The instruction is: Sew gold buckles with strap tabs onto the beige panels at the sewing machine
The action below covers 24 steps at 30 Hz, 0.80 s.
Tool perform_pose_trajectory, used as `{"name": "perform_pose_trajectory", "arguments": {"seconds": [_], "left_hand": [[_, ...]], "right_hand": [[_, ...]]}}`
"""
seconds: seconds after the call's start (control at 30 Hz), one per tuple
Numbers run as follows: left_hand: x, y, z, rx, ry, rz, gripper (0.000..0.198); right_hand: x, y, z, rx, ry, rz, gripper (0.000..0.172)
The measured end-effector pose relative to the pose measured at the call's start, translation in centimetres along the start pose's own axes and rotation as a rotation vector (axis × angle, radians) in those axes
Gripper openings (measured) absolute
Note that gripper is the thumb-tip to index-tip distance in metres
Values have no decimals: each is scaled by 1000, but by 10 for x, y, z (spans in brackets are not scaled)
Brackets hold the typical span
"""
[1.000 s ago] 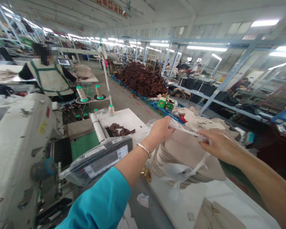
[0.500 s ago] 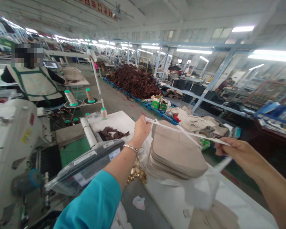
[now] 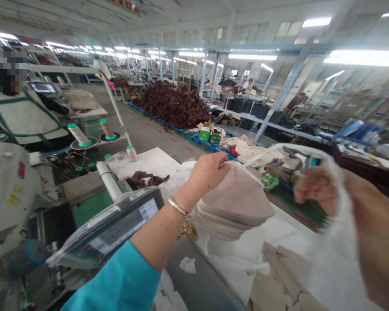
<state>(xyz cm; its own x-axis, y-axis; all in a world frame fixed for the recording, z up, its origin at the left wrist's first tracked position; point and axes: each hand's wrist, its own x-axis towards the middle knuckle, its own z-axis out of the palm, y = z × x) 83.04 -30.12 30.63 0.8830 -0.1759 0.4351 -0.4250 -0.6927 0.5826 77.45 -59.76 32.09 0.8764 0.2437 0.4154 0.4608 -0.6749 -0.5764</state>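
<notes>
My left hand [image 3: 210,172], with a silver bracelet at the wrist, is closed on the edge of a thin white plastic bag [image 3: 330,255] above a stack of beige cut pieces [image 3: 235,198]. From there a twisted white band of the bag runs right and arches over my right hand [image 3: 317,188]. More of the bag hangs down in front of the right wrist. Motion smears the right hand; its fingers look bent, but their grip is not clear. The stack has rounded corners and stands on a white tabletop [image 3: 222,255]. Loose beige pieces [image 3: 278,276] lie nearer me.
At left are a sewing machine [image 3: 9,207], a plastic-covered control screen [image 3: 116,229] and thread cones [image 3: 79,134]. Brown scraps [image 3: 149,178] lie on the table. A co-worker in an apron [image 3: 22,112] sits far left. Beyond are a dark brown heap [image 3: 175,103] and green boxes [image 3: 207,134].
My left hand has moved right, over the stack. The white band, earlier taut between both hands, now arches loosely over the right hand, which has come closer. The view has turned slightly right.
</notes>
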Motion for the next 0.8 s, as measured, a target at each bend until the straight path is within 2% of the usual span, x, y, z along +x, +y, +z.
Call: {"name": "perform_pose_trajectory", "arguments": {"seconds": [0.07, 0.23, 0.27, 0.33, 0.4, 0.47, 0.6, 0.67, 0.8], "left_hand": [[-1, 6, -2, 39, -12, 9, 17], [6, 13, -1, 185, -23, -31, 24], [9, 13, 1, 207, -17, -44, 26], [19, 10, 6, 244, -12, -81, 32], [29, 7, 14, 270, -26, -131, 37], [37, 4, 21, 287, -54, -166, 39], [48, 5, 28, 319, -55, -174, 37], [51, 11, 29, 335, -72, -120, 31], [59, 25, 36, 284, -186, 119, 31]], "right_hand": [[24, -7, 14, 316, -63, 40, 34], [62, -9, 61, 313, -278, 97, 49], [69, -7, 67, 360, -297, 118, 49], [82, -2, 74, 530, -247, 170, 50], [93, 6, 74, 687, -136, 247, 50], [97, 13, 69, 740, -33, 298, 43], [90, 18, 60, 599, 0, 256, 32], [87, 16, 57, 520, -12, 213, 33], [99, 13, 57, 524, -41, 177, 34]]}}
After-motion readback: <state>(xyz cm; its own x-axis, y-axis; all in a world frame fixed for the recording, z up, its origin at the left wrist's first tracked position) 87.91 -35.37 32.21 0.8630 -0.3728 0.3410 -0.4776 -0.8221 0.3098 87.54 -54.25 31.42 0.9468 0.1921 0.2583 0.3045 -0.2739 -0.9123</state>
